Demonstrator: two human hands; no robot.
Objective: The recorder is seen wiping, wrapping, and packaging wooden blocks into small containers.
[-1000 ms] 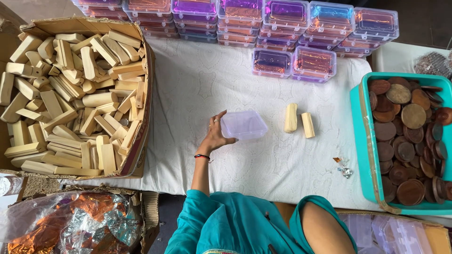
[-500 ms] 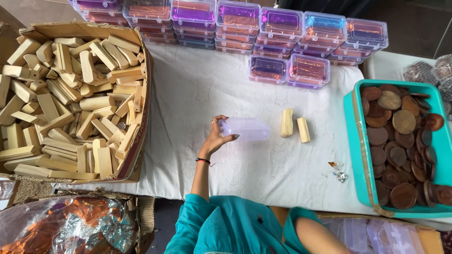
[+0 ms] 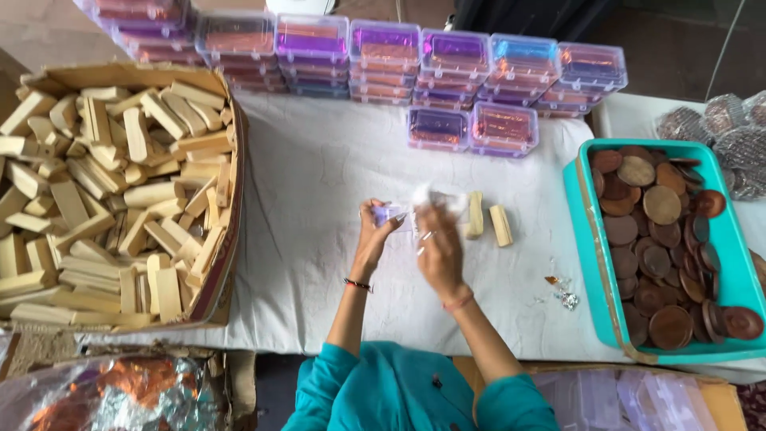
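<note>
Clear plastic box (image 3: 415, 209) grasped by both hands, left (image 3: 377, 231), right (image 3: 439, 243), over white tablecloth (image 3: 319, 175)

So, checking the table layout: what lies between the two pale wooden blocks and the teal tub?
In the head view, bare white cloth between the blocks and the tub; foil scraps lie nearer the person.

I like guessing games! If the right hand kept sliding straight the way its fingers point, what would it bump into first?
Probably the clear plastic box that the right hand already touches; beyond it come the stacked boxes, though depth is unclear.
</note>
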